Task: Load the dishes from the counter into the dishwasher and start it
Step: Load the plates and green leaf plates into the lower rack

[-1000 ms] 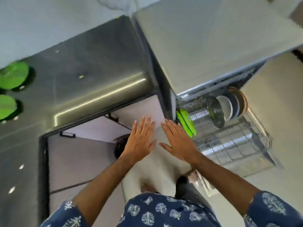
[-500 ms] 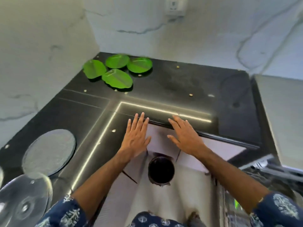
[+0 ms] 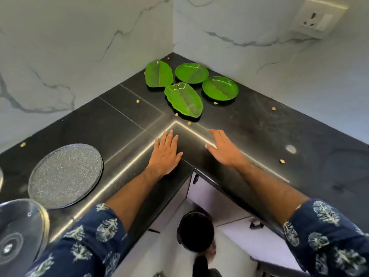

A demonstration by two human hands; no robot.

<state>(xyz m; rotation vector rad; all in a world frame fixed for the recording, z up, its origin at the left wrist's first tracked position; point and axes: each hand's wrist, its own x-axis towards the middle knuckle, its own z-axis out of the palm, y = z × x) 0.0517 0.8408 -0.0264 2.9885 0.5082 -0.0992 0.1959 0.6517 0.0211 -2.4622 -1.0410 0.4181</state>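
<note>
Several green leaf-patterned plates lie in the far corner of the black counter [image 3: 259, 124]: an oval one [image 3: 159, 75], a round one [image 3: 191, 73], another round one [image 3: 220, 88], and the nearest oval one [image 3: 183, 99]. A grey speckled plate [image 3: 65, 174] rests on the counter at the left, and a clear glass plate [image 3: 20, 230] sits at the lower left edge. My left hand [image 3: 165, 152] and my right hand [image 3: 221, 147] hover flat over the counter's inner corner, fingers spread, holding nothing. The dishwasher is out of view.
Marble walls meet behind the green plates, with a wall socket [image 3: 317, 19] at the upper right. Small crumbs dot the counter. Below the counter edge are pale cabinet doors [image 3: 209, 200] and a dark round bin [image 3: 194, 234] on the floor.
The view has swung from the open dishwasher rack to the counter corner. Both hands have moved forward over the counter toward the green plates, still holding nothing.
</note>
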